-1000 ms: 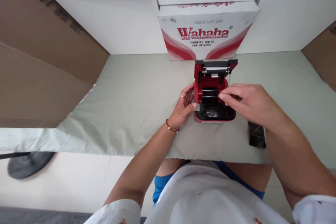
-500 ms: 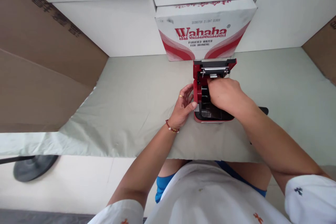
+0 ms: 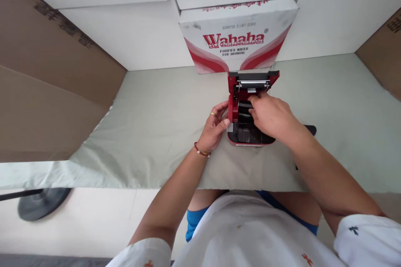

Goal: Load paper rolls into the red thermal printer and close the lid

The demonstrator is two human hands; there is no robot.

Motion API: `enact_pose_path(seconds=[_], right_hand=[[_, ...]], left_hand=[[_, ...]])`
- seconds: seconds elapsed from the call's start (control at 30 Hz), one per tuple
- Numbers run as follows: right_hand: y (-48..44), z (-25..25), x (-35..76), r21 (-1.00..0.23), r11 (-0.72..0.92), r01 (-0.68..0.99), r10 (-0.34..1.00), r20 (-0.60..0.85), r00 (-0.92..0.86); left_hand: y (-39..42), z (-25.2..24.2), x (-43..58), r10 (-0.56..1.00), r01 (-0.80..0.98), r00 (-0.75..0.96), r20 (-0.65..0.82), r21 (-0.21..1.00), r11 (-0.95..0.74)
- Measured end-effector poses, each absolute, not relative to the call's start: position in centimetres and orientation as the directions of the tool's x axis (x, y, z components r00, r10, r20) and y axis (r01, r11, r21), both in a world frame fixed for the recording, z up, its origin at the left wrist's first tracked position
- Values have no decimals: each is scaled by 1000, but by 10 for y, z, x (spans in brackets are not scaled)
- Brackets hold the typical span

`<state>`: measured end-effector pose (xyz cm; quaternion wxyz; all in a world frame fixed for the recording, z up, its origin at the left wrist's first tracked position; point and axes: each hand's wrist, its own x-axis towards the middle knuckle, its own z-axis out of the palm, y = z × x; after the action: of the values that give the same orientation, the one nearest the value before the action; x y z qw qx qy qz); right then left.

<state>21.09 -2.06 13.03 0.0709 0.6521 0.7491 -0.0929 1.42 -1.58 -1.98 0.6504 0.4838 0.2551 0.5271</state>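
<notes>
A small red and black label printer (image 3: 230,110) stands on the cloth with its lid (image 3: 253,77) raised, showing a metal bar and a dark roller in it. Inside lies a shiny black ribbon roll (image 3: 243,110), and black film (image 3: 249,133) stretches from it toward the front. My left hand (image 3: 214,127) grips the printer's left side, thumb at the front corner, fingers further back. From the right, my right hand (image 3: 271,114) reaches into the opening with curled fingers closed at the roll's right end. That end is hidden behind the hand.
A white and red water carton (image 3: 236,41) is directly behind the printer, against large white boxes (image 3: 122,35). Brown cardboard (image 3: 56,104) rises at the left, more (image 3: 382,56) at the right. A black object (image 3: 310,129) shows beside my right forearm. The cloth-covered table (image 3: 169,133) ends near my body.
My right hand has shifted its fingers slightly, and more of the black roll now shows. My left hand keeps its place on the printer. The whole view has shifted a little.
</notes>
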Motion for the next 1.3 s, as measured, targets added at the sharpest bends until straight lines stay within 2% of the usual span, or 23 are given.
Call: enact_pose_path(seconds=[0.23,0.47,0.63,0.77,0.87,1.03,1.13,1.23,1.3], right_hand=[[-13,120,225,-152,182,971,960,-187,-209],[-15,114,231,-218,167,962,974,-117,-195],[-14,117,231,-241,178,954,973,-104,-208],[-16,119,227,-187,176,966,969,-137,-204],[-19,114,227,-200,144,969,983,-84,-163],[-17,105,230,-368,139,919,990,87,-114],[-20,110,233,-535,169,828,985,107,-132],[-39,123,251,-798,118,591,991,60,-117],[-58,132,274,-934,9,356,1000,10,-1]], left_hand=[[-15,-21,13,938,-421,304,167,907,-25],[-14,-25,10,931,-358,311,189,931,-70],[-18,-24,11,844,-270,376,383,916,-296],[-23,-19,13,721,-57,455,523,825,-562],[-25,-17,13,690,80,455,562,746,-661],[-26,-17,10,692,151,430,580,709,-688],[-26,-17,9,692,160,433,578,706,-690],[-26,-16,8,699,173,439,565,710,-683],[-27,-15,8,711,177,435,552,722,-669]])
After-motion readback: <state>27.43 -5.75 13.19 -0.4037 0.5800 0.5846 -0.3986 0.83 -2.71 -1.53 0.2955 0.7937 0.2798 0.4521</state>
